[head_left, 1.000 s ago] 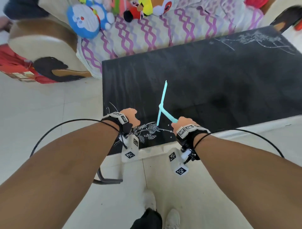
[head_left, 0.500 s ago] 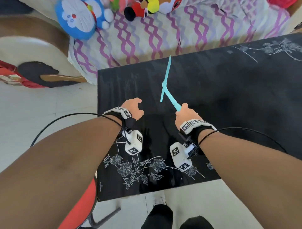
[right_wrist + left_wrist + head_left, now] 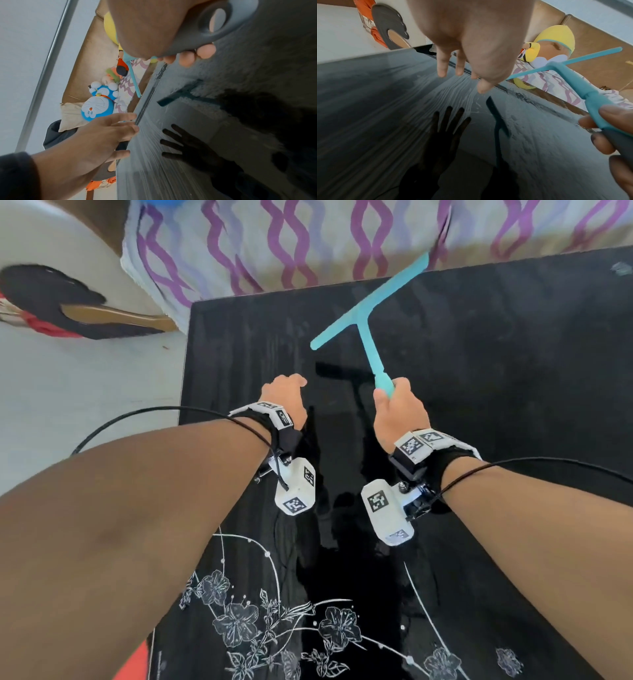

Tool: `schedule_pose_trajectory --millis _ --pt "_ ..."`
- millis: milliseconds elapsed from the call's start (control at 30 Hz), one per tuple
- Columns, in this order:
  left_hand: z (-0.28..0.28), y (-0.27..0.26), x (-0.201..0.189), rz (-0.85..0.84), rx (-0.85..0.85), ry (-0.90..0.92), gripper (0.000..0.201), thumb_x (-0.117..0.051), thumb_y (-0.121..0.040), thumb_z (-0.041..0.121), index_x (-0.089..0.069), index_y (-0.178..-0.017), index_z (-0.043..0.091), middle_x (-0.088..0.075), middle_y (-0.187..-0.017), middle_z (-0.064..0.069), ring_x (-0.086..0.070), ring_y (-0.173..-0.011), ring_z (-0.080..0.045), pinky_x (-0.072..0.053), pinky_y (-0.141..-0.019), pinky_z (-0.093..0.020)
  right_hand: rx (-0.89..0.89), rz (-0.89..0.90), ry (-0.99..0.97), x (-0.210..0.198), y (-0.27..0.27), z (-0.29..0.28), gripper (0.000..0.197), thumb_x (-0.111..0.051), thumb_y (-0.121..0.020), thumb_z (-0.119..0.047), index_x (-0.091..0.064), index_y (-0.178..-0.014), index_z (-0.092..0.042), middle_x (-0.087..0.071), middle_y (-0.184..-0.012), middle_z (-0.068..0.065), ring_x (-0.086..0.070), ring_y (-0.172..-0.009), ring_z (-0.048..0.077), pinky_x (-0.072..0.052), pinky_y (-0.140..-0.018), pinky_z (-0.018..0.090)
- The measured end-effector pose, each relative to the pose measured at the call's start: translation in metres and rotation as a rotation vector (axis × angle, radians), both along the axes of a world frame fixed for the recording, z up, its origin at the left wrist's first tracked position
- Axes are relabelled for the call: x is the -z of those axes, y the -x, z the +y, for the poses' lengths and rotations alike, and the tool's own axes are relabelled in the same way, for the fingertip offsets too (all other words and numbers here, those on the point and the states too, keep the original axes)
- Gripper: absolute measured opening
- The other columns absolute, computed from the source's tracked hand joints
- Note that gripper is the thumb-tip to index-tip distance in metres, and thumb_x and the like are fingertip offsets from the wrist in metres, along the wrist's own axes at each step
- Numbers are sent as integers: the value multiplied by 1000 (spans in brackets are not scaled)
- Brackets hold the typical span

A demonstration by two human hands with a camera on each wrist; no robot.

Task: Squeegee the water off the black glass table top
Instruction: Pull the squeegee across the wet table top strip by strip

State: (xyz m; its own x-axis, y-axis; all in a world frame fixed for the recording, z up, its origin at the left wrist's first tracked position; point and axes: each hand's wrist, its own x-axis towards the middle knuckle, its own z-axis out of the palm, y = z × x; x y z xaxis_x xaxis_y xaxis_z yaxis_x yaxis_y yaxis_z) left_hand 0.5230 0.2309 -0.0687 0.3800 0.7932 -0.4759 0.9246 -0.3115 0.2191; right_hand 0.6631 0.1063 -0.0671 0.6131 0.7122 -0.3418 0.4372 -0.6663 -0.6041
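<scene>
The black glass table top point(image 3: 496, 378) fills the head view, with water streaks and droplets on its far part point(image 3: 530, 128). My right hand point(image 3: 394, 402) grips the grey handle end point(image 3: 214, 27) of a teal T-shaped squeegee point(image 3: 368, 313). Its blade point(image 3: 570, 60) is tilted and held in the air above the glass, near the far edge, and its reflection shows below. My left hand point(image 3: 287, 392) hovers just left of it with straight fingers point(image 3: 442, 65) over the glass, holding nothing.
A sofa with a purple wavy cover point(image 3: 308, 241) runs along the table's far edge, with a blue plush toy point(image 3: 97, 105) and a yellow one point(image 3: 554, 40) on it. White floor point(image 3: 85, 378) lies left of the table. White flower print point(image 3: 274, 621) marks the near part.
Both hands have moved forward from the table's near edge to over its far half. The squeegee blade has swung from nearly edge-on to a diagonal across the view.
</scene>
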Motion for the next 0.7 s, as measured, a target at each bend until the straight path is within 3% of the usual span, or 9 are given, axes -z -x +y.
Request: schedule_pose_trajectory --millis 100,200,367,467,567,700 --pt "18 -10 23 16 -15 -52 61 -55 -84 -1 -43 -139 22 -43 -139 -9 -44 -124 -36 -46 -93 -40 9 69 -87 20 -7 24 31 -34 -104 -31 -45 -122 -9 -60 -96 6 -54 -80 26 -35 -67 33" --pt "44 -21 37 59 0 -71 68 -67 -80 5 -41 -141 21 -39 -143 -8 -40 -128 -36 -41 -98 -38 43 105 -163 40 -17 50 31 -34 -104 -32 -47 -121 -10 -67 -99 9 -58 -83 28 -36 -69 32" --pt "85 -39 43 172 56 -65 118 -93 -52 27 -27 -149 20 -25 -154 -12 -31 -136 -45 -35 -109 -49 6 101 -231 57 -30 87 31 -33 -103 -31 -47 -121 -11 -69 -96 11 -64 -86 33 -45 -72 38" --pt "100 -45 43 288 107 -30 133 -95 -41 36 -19 -150 21 -20 -152 -13 -36 -131 -50 -40 -103 -54 -24 110 -222 57 -38 102 31 -34 -102 -29 -45 -126 -14 -69 -98 11 -64 -87 33 -46 -73 37" --pt "112 -48 43 383 193 29 135 -93 -43 42 -14 -151 20 -23 -149 -16 -47 -123 -44 -48 -93 -49 -47 108 -225 56 -42 113 38 -33 -103 -28 -38 -140 -21 -67 -99 10 -64 -86 33 -49 -78 40" --pt "117 -51 44 469 266 -23 132 -90 -44 50 -16 -149 16 -32 -142 -16 -53 -113 -39 -46 -87 -44 -91 122 -188 55 -47 125 49 -31 -104 -28 -23 -151 -41 -61 -94 2 -57 -78 25 -48 -78 35"
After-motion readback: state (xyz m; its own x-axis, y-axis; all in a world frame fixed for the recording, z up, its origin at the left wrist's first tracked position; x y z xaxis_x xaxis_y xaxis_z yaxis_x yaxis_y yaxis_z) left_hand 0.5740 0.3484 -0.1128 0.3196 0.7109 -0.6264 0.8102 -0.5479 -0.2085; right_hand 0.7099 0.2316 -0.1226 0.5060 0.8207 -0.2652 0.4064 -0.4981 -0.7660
